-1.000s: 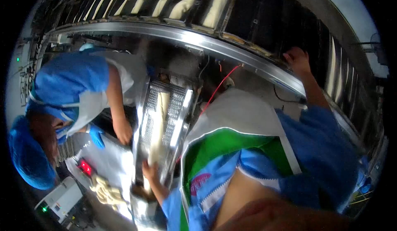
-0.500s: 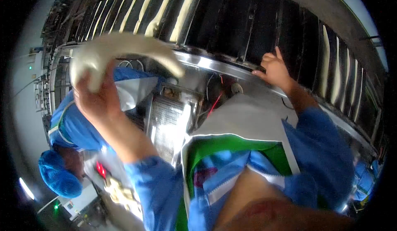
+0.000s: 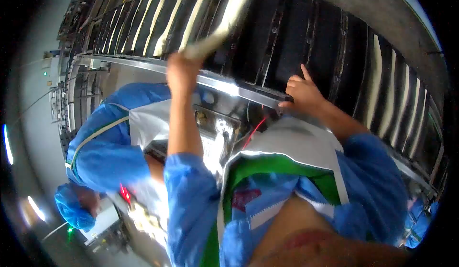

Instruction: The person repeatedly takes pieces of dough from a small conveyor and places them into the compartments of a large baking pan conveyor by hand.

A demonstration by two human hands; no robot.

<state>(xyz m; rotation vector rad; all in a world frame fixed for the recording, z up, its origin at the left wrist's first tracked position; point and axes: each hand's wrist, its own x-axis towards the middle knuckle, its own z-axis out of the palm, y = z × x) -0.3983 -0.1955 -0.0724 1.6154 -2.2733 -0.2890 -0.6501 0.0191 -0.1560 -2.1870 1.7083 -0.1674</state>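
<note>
My left hand (image 3: 183, 73) is closed around the near end of a long pale strip of dough (image 3: 210, 43). From my fist the strip stretches away over a dark tray slot, its far part (image 3: 236, 4) blurred by motion. My right hand (image 3: 305, 92) holds nothing. Its index finger points forward, the thumb is apart and the other fingers are partly curled. It is at the metal rail (image 3: 248, 91) along the near edge of the black trays (image 3: 291, 42).
Further dough strips lie in slots on the left (image 3: 169, 23) and right (image 3: 373, 85). A co-worker in a blue sleeve (image 3: 110, 157) and blue hair cover (image 3: 74, 205) is close on my left. Several pale dough pieces (image 3: 143, 221) are beside them.
My left hand has swung forward and right, and the dough strip, drooping in a curve before, now extends over the trays. My right hand has shifted slightly left and nearer.
</note>
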